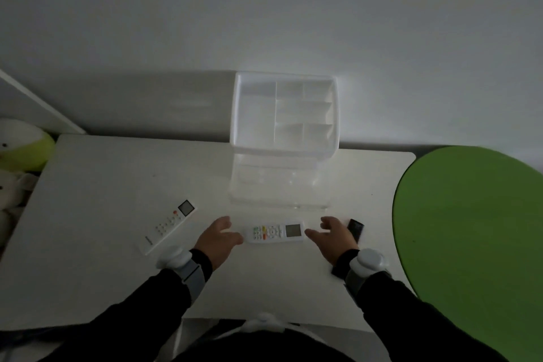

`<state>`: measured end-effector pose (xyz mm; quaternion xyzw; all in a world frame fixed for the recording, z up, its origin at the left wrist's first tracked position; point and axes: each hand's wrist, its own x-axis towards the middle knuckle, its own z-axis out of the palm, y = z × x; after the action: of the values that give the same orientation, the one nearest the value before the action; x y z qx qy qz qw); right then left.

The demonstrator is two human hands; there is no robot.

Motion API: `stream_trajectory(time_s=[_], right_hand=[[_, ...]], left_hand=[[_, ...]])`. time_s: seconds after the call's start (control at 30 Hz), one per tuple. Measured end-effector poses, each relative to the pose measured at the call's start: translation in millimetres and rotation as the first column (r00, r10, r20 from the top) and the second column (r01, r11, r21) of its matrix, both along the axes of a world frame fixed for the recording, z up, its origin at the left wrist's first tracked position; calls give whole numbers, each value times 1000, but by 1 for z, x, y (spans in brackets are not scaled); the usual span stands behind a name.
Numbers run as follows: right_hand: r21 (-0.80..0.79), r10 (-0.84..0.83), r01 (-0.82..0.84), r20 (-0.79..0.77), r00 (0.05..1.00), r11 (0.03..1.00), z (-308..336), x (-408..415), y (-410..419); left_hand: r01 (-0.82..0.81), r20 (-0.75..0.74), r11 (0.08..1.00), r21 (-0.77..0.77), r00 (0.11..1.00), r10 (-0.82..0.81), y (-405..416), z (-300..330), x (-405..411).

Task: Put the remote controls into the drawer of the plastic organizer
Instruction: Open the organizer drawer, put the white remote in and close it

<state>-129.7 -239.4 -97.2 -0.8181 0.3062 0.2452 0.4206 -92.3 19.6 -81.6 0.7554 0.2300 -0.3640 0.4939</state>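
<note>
A white plastic organizer (284, 147) stands at the back of the white table (102, 282), its clear drawer (277, 205) pulled out toward me. In front of the drawer lies a white remote with coloured buttons (276, 233), sideways. My left hand (219, 239) and my right hand (333, 239) flank its two ends, fingers apart, holding nothing. A longer white remote (169, 226) lies diagonally to the left. A black remote (355, 229) lies partly under my right hand and wrist.
A green rounded chair or surface (470, 238) sits close on the right of the table. Plush toys (20, 150) lie off the table's left edge. A grey wall rises behind the organizer.
</note>
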Motion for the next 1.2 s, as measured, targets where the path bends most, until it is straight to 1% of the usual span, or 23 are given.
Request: stream_trajectory(time_s=[0.07,0.17,0.27,0.33,0.37,0.43,0.47,0.53,0.6,0.63,0.7,0.8,0.9,1.0,1.1,1.2], right_hand=[[-9,42,-42,-61,997,999,-13,-1,8],[-44,59,-64,-106,993,997,-26,1,18],[-34,70,-73,-86,994,997,-29,7,27],[7,57,-57,-88,994,998,-30,9,32],[26,21,-19,-91,996,999,-34,9,32],[75,-96,103,-88,991,992,-45,4,26],[93,-131,137,-71,989,986,-45,0,24],[122,-175,173,3,985,977,-26,-12,27],[204,-224,207,67,972,957,-1,-21,30],[252,-245,218,83,966,943,9,-26,30],[342,-277,229,98,956,912,27,-33,30],[408,-305,229,132,943,884,48,-38,27],[473,-347,231,174,922,850,69,-35,25],[537,-410,248,205,889,806,90,-24,20],[575,-466,265,236,853,774,104,-4,13],[566,-486,270,272,831,779,112,19,10]], left_hand=[[33,-69,999,19,997,-31,-6,-16,-7],[88,-108,996,24,991,-85,-21,-34,-14],[23,-95,998,-67,995,-29,-33,-50,-11],[25,-100,998,-63,995,-31,-36,-59,-9],[44,-99,998,-37,994,-48,-34,-63,-9],[83,-59,996,17,995,-82,-32,-46,-11],[96,-30,995,36,995,-95,-31,-38,-12],[127,26,991,42,991,-128,-25,-19,-20],[173,73,984,30,982,-175,-17,-7,-27],[163,82,986,16,983,-164,-12,1,-29],[96,94,993,-71,992,-89,-3,17,-32],[-38,98,979,-201,993,59,-1,51,-34],[-63,139,952,-300,984,109,-5,79,-33],[-80,171,928,-365,974,151,-6,93,-29],[-128,183,913,-387,960,212,-8,102,-18],[-168,242,920,-353,934,264,-5,109,-5]])
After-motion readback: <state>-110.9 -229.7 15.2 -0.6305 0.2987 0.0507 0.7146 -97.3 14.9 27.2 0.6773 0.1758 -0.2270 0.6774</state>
